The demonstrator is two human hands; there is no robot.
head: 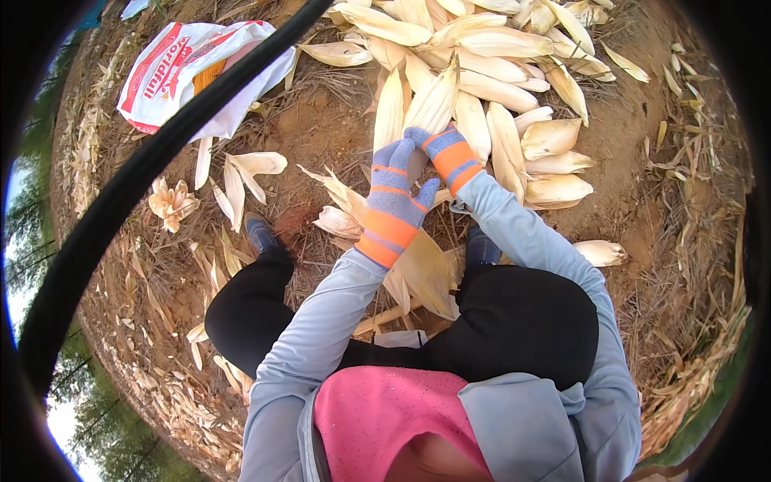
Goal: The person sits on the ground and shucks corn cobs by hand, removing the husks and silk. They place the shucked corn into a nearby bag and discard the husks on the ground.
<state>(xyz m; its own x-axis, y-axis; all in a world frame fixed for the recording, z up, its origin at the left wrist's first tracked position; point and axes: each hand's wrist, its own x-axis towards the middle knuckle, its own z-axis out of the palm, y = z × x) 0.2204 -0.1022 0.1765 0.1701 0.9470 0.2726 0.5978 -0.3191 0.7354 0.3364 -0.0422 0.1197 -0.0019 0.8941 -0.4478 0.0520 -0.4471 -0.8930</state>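
Both hands wear knitted gloves striped blue-grey and orange. They meet at the lower end of a dried ear of corn in its husk, whose tip points away from me. My right hand pinches the husk there. The fingers of my left hand curl against the same end, with the thumb held apart; part of this grip is hidden. Beyond the hands lies a pile of husked-over corn ears. Loose dry husks lie below my left hand, between my legs.
A white printed plastic sack at upper left has orange corn inside. Torn husks and an opened husk cluster lie on the soil. A single ear rests right of my arm. A black strap crosses the left side.
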